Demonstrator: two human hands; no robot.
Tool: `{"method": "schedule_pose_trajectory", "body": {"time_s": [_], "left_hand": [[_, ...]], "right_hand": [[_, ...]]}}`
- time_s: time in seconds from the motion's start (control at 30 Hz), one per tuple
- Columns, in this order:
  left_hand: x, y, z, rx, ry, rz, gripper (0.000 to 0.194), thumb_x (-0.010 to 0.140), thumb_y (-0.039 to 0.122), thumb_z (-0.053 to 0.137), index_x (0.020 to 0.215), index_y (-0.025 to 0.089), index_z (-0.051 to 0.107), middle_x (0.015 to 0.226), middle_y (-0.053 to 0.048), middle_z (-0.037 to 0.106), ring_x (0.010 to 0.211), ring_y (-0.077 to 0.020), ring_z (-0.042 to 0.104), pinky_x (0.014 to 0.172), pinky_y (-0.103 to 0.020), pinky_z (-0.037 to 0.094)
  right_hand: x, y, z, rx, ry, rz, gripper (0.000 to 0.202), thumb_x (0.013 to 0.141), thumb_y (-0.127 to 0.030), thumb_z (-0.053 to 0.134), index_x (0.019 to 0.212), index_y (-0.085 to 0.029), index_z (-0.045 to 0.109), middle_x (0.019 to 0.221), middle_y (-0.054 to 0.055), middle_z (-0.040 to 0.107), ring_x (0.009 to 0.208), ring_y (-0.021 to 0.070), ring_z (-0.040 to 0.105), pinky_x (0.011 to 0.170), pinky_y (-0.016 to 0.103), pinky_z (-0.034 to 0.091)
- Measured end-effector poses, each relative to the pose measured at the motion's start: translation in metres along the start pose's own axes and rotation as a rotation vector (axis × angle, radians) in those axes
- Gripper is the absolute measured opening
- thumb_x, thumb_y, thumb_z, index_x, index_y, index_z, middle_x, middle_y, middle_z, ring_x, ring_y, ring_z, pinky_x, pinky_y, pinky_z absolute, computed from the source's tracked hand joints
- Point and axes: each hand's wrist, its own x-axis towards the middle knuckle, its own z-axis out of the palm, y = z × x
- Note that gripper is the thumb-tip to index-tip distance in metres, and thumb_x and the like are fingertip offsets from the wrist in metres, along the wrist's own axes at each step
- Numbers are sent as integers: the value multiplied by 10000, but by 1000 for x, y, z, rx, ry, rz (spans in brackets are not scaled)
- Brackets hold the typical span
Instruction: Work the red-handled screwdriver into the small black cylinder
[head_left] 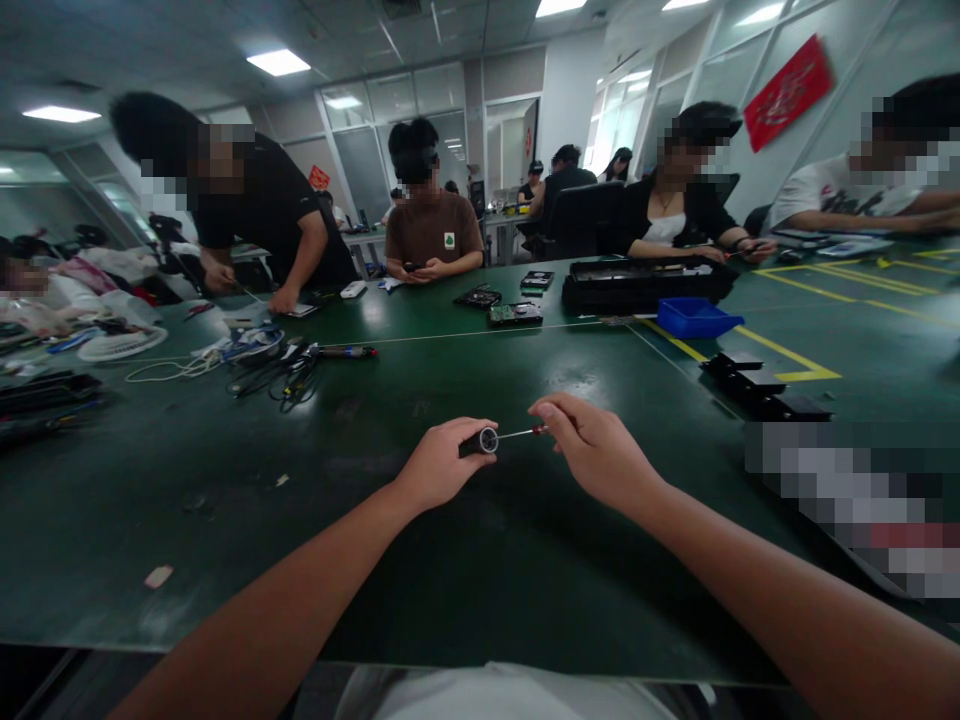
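Above the green table, my left hand (442,462) is wrapped round a short black cylinder (472,443), whose round silver-rimmed end (488,441) faces me. What kind of thing it is I cannot make out. From the right, my right hand (596,440) pinches the red handle of a screwdriver (540,430). Its thin metal shaft points left, and the tip is at the cylinder's rimmed end. Whether the tip sits inside or only touches the rim is too small to tell.
Beyond my hands lie hard drives (515,314), a long black case (649,285) and a blue bin (697,318). Black brackets (765,388) stand at right. Tangled cables (281,375) and a pen-like tool (346,352) lie at left. Other people work round the green table (360,580).
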Motion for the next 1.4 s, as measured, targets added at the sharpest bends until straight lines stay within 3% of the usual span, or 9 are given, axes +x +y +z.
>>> {"method": "schedule_pose_trajectory", "body": {"time_s": [0.2,0.37,0.47,0.63,0.73,0.87,1.03,1.1,1.4], "left_hand": [[1,0,-2,-7,23,-19,368,818,201,722,1182,221,672,1195,-53,678,1122,-239,611,1022,-389,444],[1,0,-2,3,15,-22,361,808,201,731,1165,215,677,1181,-58,683,1114,-245,616,1022,-388,443],[0,0,0,-11,-5,0,354,824,220,723,1174,218,675,1184,-53,682,1105,-235,618,1014,-375,446],[-1,-2,1,-18,9,-4,359,825,227,727,1180,232,673,1187,-42,677,1104,-228,612,1007,-363,440],[-1,-3,0,-10,38,-23,361,818,208,730,1173,234,671,1173,-40,677,1096,-231,611,983,-361,448],[-2,2,-1,-16,14,-2,346,832,211,717,1174,235,668,1150,-40,678,1070,-221,616,967,-360,457],[-2,6,-1,-8,20,56,396,866,213,683,1257,247,631,1243,-42,644,1166,-214,574,1050,-375,418],[-2,4,-2,-2,41,30,398,868,216,680,1261,248,630,1254,-43,639,1175,-217,570,1048,-380,421],[0,5,-2,32,38,11,394,839,184,712,1226,228,650,1220,-40,661,1140,-220,595,1041,-380,428]], "right_hand": [[-4,-3,0,-1,-38,-50,299,974,-351,440,1231,-228,529,838,40,694,684,205,626,600,329,439],[-3,-4,-1,7,-24,-55,214,957,-327,453,1111,-237,571,796,24,675,677,196,615,600,319,431],[-1,-4,-2,20,-11,-8,261,990,-373,385,1039,-241,605,806,26,690,668,195,626,597,322,436],[-4,-4,0,33,3,15,230,968,-351,433,1144,-232,523,794,27,702,628,197,619,569,324,429],[-6,-2,2,92,50,-24,222,937,-354,514,1119,-228,512,869,48,696,749,210,646,661,340,474],[-1,2,4,277,75,46,198,912,-401,563,999,-226,593,908,55,683,842,214,651,765,370,507],[9,15,11,758,137,330,264,903,-476,533,860,-219,578,754,36,616,684,194,619,740,405,557],[11,20,13,833,195,360,232,889,-450,573,862,-219,582,769,35,609,698,187,614,747,394,565],[4,13,13,459,185,158,252,938,-445,537,941,-200,597,826,41,652,769,187,628,757,364,513]]}}
